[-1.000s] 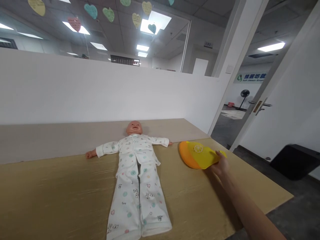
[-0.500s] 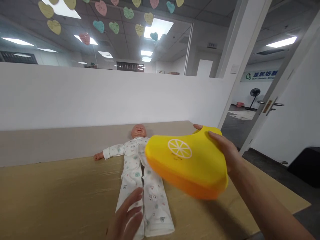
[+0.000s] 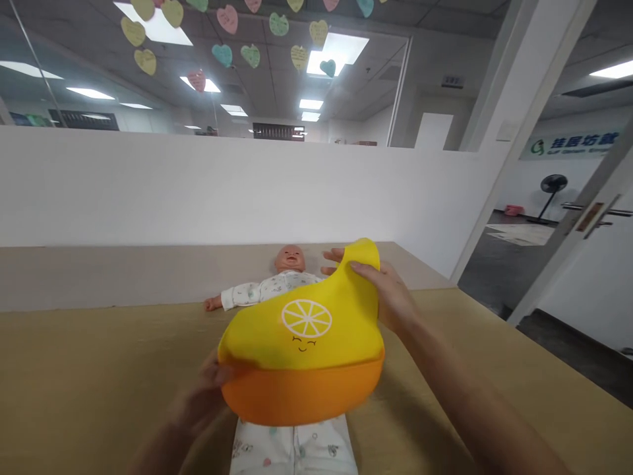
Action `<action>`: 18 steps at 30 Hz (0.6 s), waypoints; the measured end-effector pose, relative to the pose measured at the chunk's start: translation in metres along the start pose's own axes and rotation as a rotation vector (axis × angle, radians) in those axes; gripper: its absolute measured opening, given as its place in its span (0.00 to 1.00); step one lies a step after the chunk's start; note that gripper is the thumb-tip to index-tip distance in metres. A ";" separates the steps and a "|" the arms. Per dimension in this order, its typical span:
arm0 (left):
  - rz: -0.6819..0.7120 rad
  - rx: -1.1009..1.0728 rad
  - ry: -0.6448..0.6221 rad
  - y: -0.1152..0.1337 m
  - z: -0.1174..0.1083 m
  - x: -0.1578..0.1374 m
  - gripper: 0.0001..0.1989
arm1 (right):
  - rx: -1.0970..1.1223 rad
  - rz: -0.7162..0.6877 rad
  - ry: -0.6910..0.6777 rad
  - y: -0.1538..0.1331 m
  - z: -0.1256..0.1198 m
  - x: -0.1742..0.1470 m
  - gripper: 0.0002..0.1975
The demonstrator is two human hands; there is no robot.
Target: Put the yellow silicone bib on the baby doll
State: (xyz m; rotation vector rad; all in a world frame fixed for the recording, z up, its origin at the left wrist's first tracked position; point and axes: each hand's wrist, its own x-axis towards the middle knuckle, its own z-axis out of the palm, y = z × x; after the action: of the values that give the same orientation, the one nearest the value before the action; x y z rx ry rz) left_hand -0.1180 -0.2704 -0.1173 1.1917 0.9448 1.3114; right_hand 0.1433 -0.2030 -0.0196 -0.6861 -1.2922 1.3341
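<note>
A yellow silicone baby bib (image 3: 341, 316) with an orange catch pocket and a printed lemon slice is held up in front of me. My right hand (image 3: 390, 290) grips its neck strap at the upper right, thumb on the front and fingers behind. At the bib's lower left edge is my left hand (image 3: 205, 389), blurred, its fingers partly hidden behind the pocket; it seems to grasp that side. Behind and below the bib a baby doll (image 3: 290, 259) lies on its back in a white printed outfit, its torso largely covered from view.
The doll lies on a wood-coloured table (image 3: 123, 369) against a low white wall (image 3: 222, 191) with glass above. Heart-shaped notes (image 3: 227, 20) are stuck on the glass. To the right are an open door (image 3: 608, 264) and a standing fan (image 3: 552, 185).
The bib has moved left and turned its front toward me, now over the doll's body. My left hand has gone from free above the doll's legs to the bib's left edge.
</note>
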 end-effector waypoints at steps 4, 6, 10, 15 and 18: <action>-0.195 -0.220 -0.023 0.017 0.000 0.039 0.16 | -0.002 0.051 0.000 0.013 0.003 0.019 0.23; -0.194 -0.255 0.015 0.025 0.002 0.057 0.15 | 0.004 0.054 0.012 0.015 0.005 0.026 0.23; -0.157 -0.228 0.021 0.041 0.002 0.083 0.14 | 0.014 0.014 0.018 0.013 0.008 0.043 0.20; -0.126 -0.220 -0.080 0.054 -0.004 0.112 0.15 | -0.099 -0.086 0.048 0.013 0.005 0.070 0.16; -0.116 -0.166 -0.115 0.053 -0.005 0.133 0.16 | -0.200 -0.078 0.099 0.019 0.004 0.087 0.19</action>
State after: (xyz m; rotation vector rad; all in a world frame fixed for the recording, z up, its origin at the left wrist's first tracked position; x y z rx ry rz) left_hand -0.1226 -0.1441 -0.0500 1.0570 0.7948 1.1917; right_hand 0.1142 -0.1192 -0.0127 -0.8213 -1.3692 1.1039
